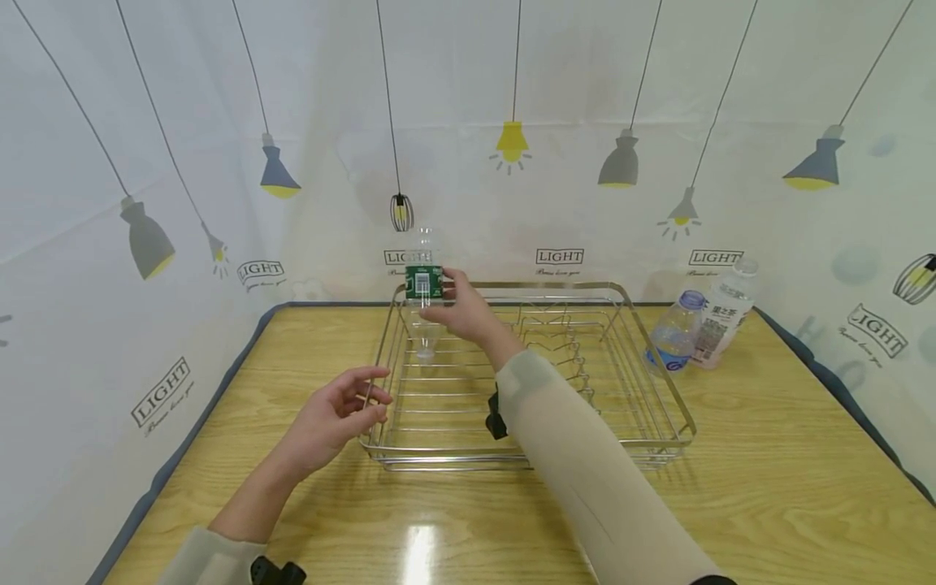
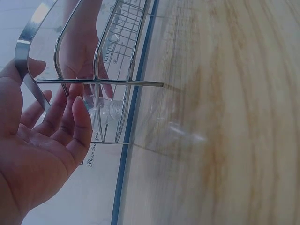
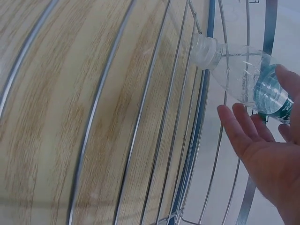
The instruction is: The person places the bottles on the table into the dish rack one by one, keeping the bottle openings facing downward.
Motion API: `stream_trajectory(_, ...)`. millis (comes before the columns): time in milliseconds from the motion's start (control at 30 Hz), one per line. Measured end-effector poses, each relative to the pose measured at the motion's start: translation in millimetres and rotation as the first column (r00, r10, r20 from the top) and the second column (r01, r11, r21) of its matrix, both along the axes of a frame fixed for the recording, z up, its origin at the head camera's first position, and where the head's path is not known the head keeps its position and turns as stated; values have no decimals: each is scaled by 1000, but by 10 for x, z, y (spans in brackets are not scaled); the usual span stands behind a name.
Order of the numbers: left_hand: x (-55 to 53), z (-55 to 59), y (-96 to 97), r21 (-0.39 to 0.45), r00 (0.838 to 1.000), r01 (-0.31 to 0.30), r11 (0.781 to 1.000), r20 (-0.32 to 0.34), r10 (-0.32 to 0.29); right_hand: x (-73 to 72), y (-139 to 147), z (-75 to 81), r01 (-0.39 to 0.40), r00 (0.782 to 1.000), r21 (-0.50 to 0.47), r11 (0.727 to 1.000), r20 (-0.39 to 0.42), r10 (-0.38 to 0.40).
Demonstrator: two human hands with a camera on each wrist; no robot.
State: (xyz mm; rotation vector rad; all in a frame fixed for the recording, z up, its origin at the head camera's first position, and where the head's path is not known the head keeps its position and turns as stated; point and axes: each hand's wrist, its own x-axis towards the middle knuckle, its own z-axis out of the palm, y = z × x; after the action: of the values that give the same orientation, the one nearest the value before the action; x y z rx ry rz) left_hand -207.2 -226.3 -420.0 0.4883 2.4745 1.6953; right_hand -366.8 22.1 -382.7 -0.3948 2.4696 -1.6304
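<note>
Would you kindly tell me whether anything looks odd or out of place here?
Yes: the green-labelled bottle by the right hand is upside down, neck pointing down into the wire rack, whereas bottles normally stand neck up.

Head: high behind the left fingers (image 2: 81, 117) and right fingers (image 3: 235, 129), facing forward-down, farthest off — whole rack (image 1: 563, 285) in frame
Left wrist: close to left fingers, palm side, rolled sideways, facing through the rack
Right wrist: near right fingers, likewise rolled
Bottle (image 1: 422, 284) at right fingers: shared — all three views

Clear plastic bottle (image 1: 422, 282), green-labelled, upside down, neck lowest, at left rear of the silver wire rack (image 1: 468, 448).
</note>
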Motion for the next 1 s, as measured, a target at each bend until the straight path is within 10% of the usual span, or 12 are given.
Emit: stream_trajectory(1000,-8,-18,-19,11,1000,7,1000,-3,-7,8,30,-11,-4,1000,48,999,13,3)
